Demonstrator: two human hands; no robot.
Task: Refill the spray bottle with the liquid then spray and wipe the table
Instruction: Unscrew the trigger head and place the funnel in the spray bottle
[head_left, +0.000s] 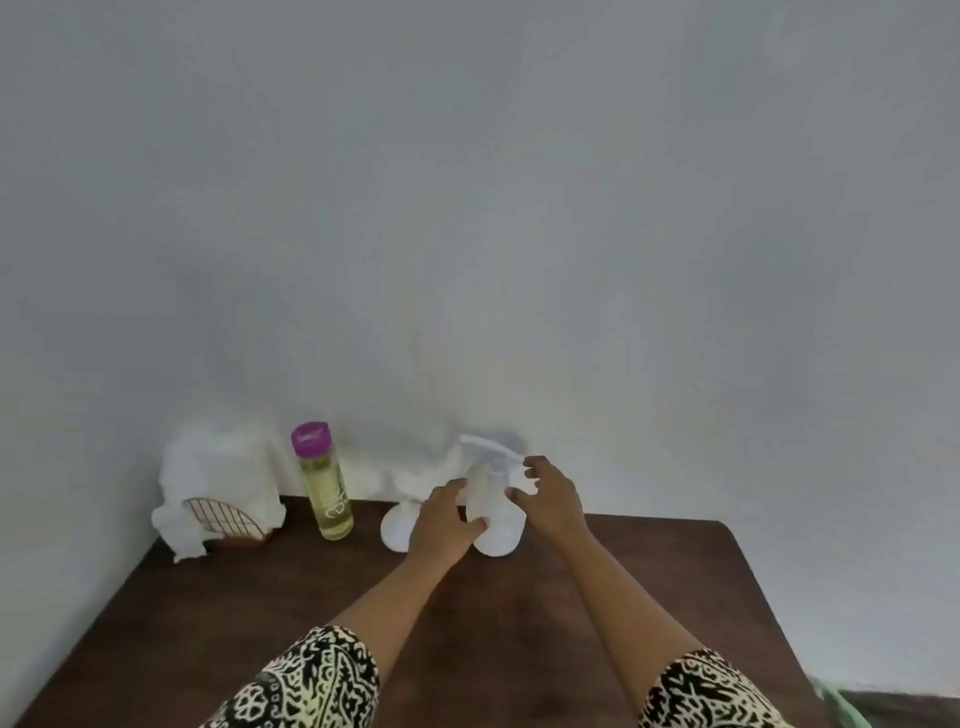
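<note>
A white spray bottle (487, 496) with a white trigger head stands upright near the back of the dark brown table (291, 597). My left hand (441, 525) grips its body from the left, thumb across the front. My right hand (550, 493) is at the right of the bottle's neck with fingers spread, fingertips by the trigger head; no grip shows. A clear bottle of yellow liquid (324, 488) with a purple cap stands upright to the left, apart from both hands.
A white cloth (218, 478) hangs over a wire rack (226, 514) at the table's back left corner. A white funnel-like object (396, 525) sits just left of my left hand. The grey wall runs directly behind. Something green (841, 701) lies past the table's right edge.
</note>
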